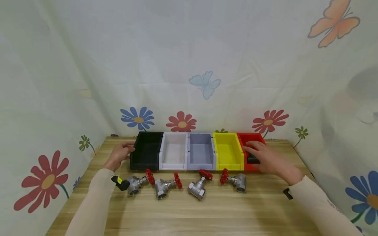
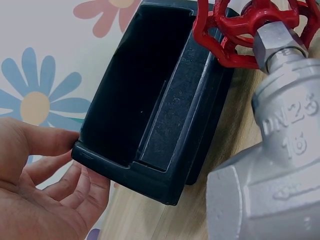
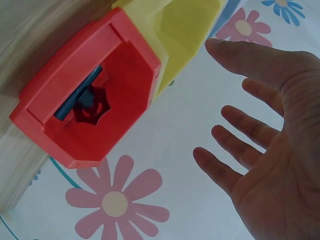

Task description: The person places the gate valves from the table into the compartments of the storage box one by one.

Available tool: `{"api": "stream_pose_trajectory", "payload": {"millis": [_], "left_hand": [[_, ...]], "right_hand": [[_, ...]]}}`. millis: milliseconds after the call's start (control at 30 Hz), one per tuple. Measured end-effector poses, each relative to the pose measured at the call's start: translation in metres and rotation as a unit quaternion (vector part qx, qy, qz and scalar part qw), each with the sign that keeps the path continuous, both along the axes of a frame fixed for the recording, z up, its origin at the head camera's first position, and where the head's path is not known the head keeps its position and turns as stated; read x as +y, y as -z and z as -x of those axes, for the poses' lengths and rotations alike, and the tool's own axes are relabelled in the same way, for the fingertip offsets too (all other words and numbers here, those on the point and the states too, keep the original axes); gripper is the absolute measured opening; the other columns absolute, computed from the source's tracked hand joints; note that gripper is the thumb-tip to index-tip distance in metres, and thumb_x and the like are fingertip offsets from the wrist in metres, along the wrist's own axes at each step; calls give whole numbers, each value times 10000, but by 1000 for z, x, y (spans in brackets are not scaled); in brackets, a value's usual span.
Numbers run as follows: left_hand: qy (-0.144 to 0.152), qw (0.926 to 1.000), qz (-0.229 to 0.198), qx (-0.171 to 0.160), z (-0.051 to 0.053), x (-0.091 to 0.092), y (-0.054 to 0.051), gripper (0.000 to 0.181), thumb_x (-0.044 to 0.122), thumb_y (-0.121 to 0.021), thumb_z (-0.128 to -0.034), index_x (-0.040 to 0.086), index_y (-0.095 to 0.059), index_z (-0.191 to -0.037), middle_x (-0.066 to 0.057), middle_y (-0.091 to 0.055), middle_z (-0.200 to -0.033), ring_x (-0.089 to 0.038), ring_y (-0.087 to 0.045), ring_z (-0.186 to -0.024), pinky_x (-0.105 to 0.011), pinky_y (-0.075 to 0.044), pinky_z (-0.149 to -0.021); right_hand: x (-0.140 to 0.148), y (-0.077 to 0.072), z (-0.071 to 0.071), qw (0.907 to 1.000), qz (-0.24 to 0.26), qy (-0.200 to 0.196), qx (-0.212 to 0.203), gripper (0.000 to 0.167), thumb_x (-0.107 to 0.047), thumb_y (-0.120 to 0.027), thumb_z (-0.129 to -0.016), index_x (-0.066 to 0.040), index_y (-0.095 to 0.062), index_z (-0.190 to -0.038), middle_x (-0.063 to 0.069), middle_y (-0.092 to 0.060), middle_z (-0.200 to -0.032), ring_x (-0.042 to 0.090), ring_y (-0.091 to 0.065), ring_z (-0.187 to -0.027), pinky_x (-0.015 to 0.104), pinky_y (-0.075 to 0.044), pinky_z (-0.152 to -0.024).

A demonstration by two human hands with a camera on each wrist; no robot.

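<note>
My left hand (image 1: 120,153) touches the outer left side of the black bin (image 1: 147,165). In the left wrist view its thumb (image 2: 52,141) meets the bin's corner, the other fingers lying loosely bent alongside. My right hand (image 1: 265,159) hovers over the red bin (image 1: 254,137), fingers spread and holding nothing. Inside that bin lies a dark piece (image 3: 80,95) with a bar and a wheel-like part. In front of the bins are several metal valves with red handwheels, including a left valve (image 1: 134,186), a second valve (image 1: 161,189), a third valve (image 1: 197,189) and a right valve (image 1: 240,182).
Between the black and red bins stand a white bin (image 1: 174,166), a grey-blue bin (image 1: 202,166) and a yellow bin (image 1: 230,166), all in one row. They rest on a wooden table (image 1: 189,216). A flower-printed curtain (image 1: 165,65) hangs behind and at both sides.
</note>
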State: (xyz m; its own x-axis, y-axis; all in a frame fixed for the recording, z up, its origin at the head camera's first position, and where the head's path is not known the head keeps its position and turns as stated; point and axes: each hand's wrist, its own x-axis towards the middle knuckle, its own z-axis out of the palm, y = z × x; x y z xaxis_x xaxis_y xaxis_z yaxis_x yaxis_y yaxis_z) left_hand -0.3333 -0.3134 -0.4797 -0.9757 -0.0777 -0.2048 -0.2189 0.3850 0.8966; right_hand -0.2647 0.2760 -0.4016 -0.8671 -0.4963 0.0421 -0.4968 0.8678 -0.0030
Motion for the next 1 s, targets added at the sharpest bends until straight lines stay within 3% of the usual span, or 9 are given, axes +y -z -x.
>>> {"api": "stream_pose_trajectory", "payload": {"millis": [367, 633, 1000], "left_hand": [[-100, 9999, -67, -109, -1, 1, -1, 493, 161, -478, -1021, 63, -395, -1497, -215, -433, -1499, -338, -476, -1309, -403, -500, -977], [-97, 9999, -80, -86, 0, 2, -1, 497, 160, -482, -1019, 69, -393, -1500, -210, -424, -1507, -339, -472, -1317, -469, -477, -1039], [-61, 9999, -40, -74, 0, 2, -1, 500, 160, -482, -1020, 59, -390, -1501, -225, -432, -1497, -355, -481, -1309, -477, -485, -1030]], "right_hand": [[-10, 0, -18, 9982, -136, -537, 248, 827, -189, -889, -691, -269, -517, -1426, 124, -477, -1456, 335, -482, -1285, 466, -578, -870], [-21, 7, -27, 9962, -155, -854, 18, 812, -232, -868, -719, -316, -490, -1432, 60, -441, -1499, 315, -458, -1332, 487, -520, -986], [-34, 17, -29, 9913, -299, -1274, -123, 865, -144, -870, -703, -322, -470, -1449, 57, -434, -1504, 297, -438, -1354, 517, -471, -1043]]}}
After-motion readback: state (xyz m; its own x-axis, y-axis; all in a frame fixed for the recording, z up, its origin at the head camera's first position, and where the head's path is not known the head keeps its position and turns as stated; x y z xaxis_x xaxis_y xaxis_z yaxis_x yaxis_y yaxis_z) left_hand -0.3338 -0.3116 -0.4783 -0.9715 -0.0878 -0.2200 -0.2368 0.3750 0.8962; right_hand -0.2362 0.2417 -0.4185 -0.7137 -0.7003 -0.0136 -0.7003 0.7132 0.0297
